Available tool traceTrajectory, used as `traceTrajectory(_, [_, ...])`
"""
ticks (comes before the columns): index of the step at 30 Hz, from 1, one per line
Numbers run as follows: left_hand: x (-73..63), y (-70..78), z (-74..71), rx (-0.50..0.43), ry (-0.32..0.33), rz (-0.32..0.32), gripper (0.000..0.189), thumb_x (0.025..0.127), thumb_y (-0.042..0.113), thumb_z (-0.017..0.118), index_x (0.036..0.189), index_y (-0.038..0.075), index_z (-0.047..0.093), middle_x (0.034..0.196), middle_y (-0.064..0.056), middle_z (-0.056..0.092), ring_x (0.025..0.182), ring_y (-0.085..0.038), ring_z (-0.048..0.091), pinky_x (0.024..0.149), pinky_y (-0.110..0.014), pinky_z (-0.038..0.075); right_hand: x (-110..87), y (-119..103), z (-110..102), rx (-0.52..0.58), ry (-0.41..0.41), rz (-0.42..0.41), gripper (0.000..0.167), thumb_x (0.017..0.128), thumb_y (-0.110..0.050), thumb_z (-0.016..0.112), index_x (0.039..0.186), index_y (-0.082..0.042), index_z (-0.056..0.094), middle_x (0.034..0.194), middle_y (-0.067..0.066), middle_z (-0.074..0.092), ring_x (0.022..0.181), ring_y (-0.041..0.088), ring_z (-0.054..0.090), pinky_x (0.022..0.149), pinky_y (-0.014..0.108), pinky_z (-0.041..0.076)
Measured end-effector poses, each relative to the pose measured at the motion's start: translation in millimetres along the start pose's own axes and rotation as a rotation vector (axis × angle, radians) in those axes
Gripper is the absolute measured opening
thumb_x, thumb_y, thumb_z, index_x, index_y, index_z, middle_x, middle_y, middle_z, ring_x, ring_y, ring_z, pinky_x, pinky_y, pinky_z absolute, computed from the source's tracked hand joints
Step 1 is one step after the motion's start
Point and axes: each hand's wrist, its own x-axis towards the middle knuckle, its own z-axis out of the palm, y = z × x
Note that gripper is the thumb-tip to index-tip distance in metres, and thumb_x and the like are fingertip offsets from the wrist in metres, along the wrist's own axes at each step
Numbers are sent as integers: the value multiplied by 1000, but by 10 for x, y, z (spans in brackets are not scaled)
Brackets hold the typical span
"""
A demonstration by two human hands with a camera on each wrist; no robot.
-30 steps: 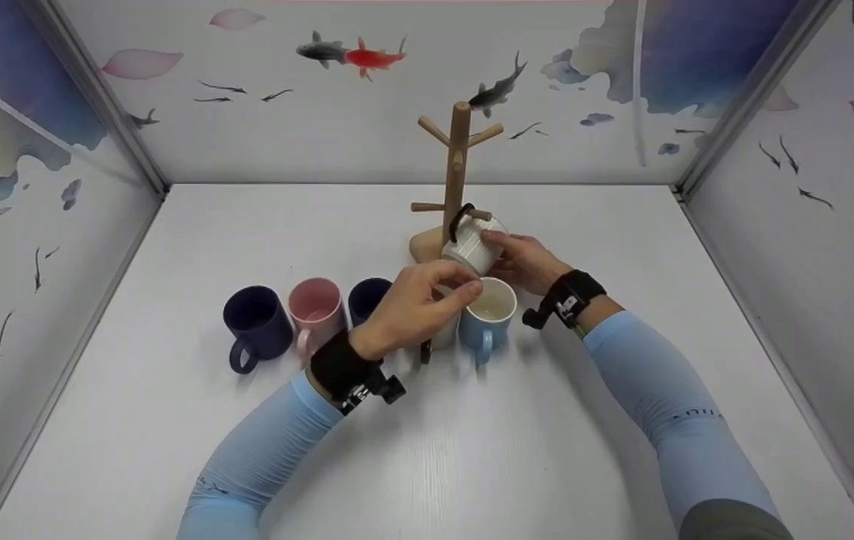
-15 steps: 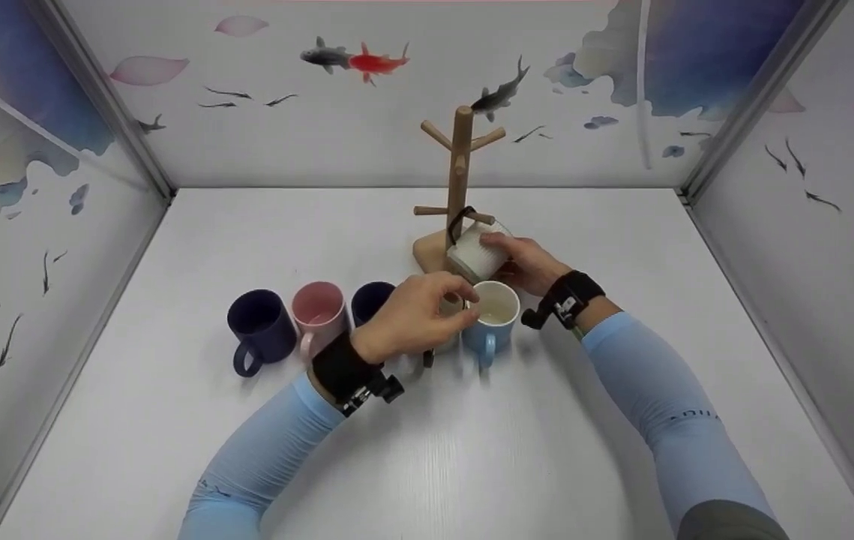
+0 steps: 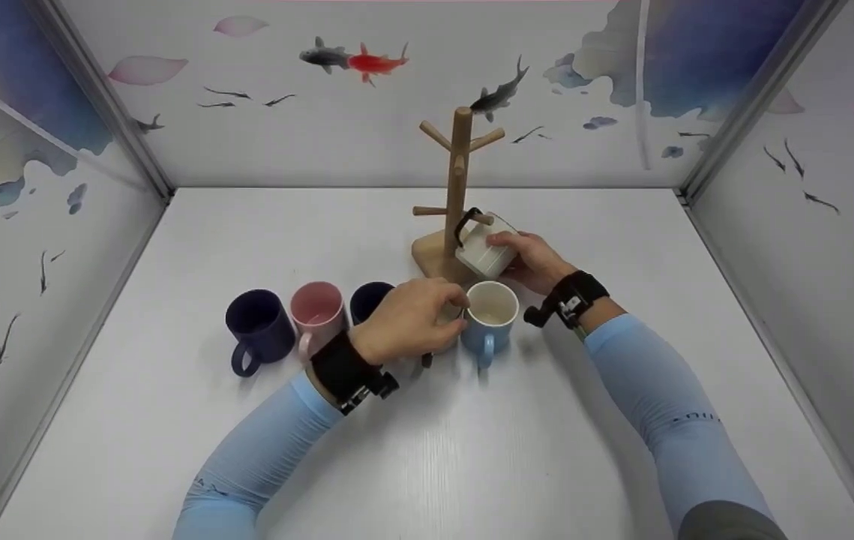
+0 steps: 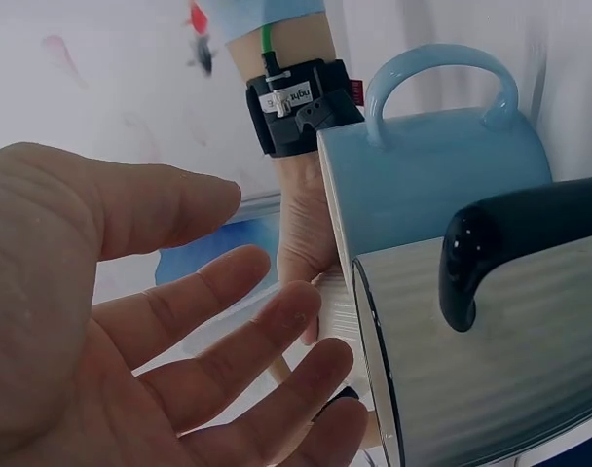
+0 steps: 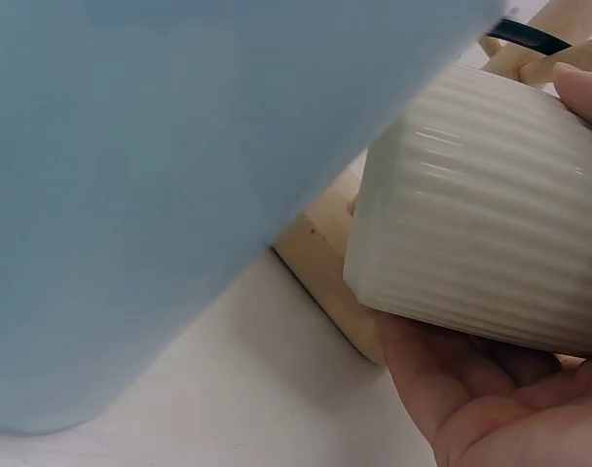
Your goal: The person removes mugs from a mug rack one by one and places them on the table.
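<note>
My right hand (image 3: 539, 261) grips a white ribbed mug (image 5: 481, 209), thumb on one side and fingers beneath. The mug hangs tilted against a wooden mug tree (image 3: 458, 161). Its black handle (image 3: 462, 228) is at the lower right peg, whose tip shows beyond the handle. My left hand (image 3: 412, 321) hovers over the row of mugs with its fingers loosely bent and nothing between them. Closest to it are another white mug (image 4: 500, 360) with a black handle, mostly hidden in the head view, and a light blue mug (image 3: 488, 334).
A pink mug (image 3: 322, 324) stands left of my left hand, between a dark blue mug (image 3: 268, 330) and a second dark blue mug (image 3: 367, 300), partly covered by that hand. The tree's upper pegs stick out above. Printed panels (image 3: 247, 150) wall the white table (image 3: 427, 465).
The white mug in my right hand has shifted slightly right and turned, its handle still at the lower peg. My left hand has drawn back a little to the left.
</note>
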Motion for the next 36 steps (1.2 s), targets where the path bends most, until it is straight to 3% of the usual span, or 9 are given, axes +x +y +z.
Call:
traceTrajectory(9, [-1, -30, -41, -32, -23, -12, 35, 103, 25, 75, 130, 4, 76, 128, -17, 81, 122, -38, 76, 109, -56, 60, 8, -8, 9, 37, 38, -7, 73, 103, -39, 70, 164, -12, 42, 149, 7, 58, 136, 24, 60, 120, 44, 49])
traceTrajectory(17, [-14, -50, -36, -34, -10, 6, 32, 103, 26, 76, 128, 6, 77, 124, -13, 82, 118, -35, 76, 107, -54, 60, 24, 11, 49, 132, 0, -5, 70, 105, -43, 63, 163, -14, 37, 145, 7, 59, 133, 24, 61, 114, 40, 52])
traceTrajectory(25, [-21, -71, -3, -20, 15, 32, 30, 102, 26, 77, 124, 6, 79, 119, -9, 84, 112, -28, 78, 102, -52, 63, 35, 57, 74, 155, -25, -66, 56, 106, -38, 60, 154, -13, 45, 140, 6, 62, 127, 21, 63, 105, 33, 58])
traceTrajectory(31, [-27, -82, 24, -33, 36, 44, 27, 101, 25, 78, 119, 6, 81, 115, -9, 85, 106, -26, 78, 97, -51, 64, 65, 84, 100, 198, 11, -101, 43, 105, -33, 59, 141, -11, 54, 128, 3, 69, 117, 18, 68, 100, 29, 58])
traceTrajectory(36, [-26, -76, 36, -59, 18, 39, 29, 102, 25, 78, 122, 4, 80, 119, -14, 84, 109, -31, 79, 100, -52, 63, 52, 59, 111, 212, 91, -112, 42, 103, -29, 63, 140, -10, 55, 126, 2, 71, 115, 16, 69, 96, 26, 61])
